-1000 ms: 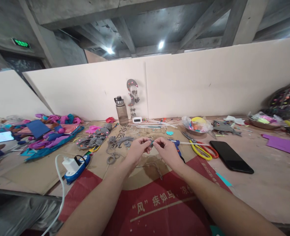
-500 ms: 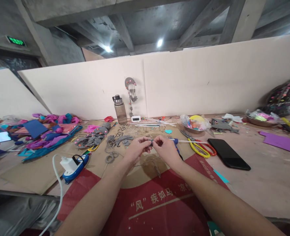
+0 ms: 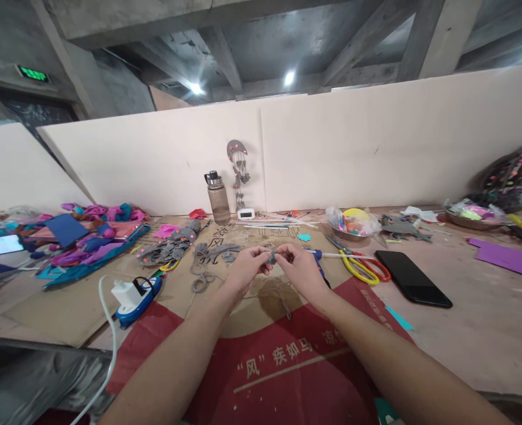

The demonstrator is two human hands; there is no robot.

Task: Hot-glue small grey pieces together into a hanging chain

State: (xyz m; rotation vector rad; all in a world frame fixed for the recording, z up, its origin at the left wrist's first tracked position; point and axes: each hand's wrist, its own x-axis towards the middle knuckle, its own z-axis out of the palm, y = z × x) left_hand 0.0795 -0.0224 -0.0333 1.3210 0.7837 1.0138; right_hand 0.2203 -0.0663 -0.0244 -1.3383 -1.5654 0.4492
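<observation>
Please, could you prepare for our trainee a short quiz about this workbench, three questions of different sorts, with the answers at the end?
1. True or false: the black phone lies to the right of the scissors with red and yellow handles.

2. Which thing stands just left of the small white display?
A) a purple sheet
B) a bottle
C) a power strip

3. How do the left hand and the right hand hold the small piece?

Key:
1. True.
2. B.
3. They pinch it between them with their fingers.
</observation>
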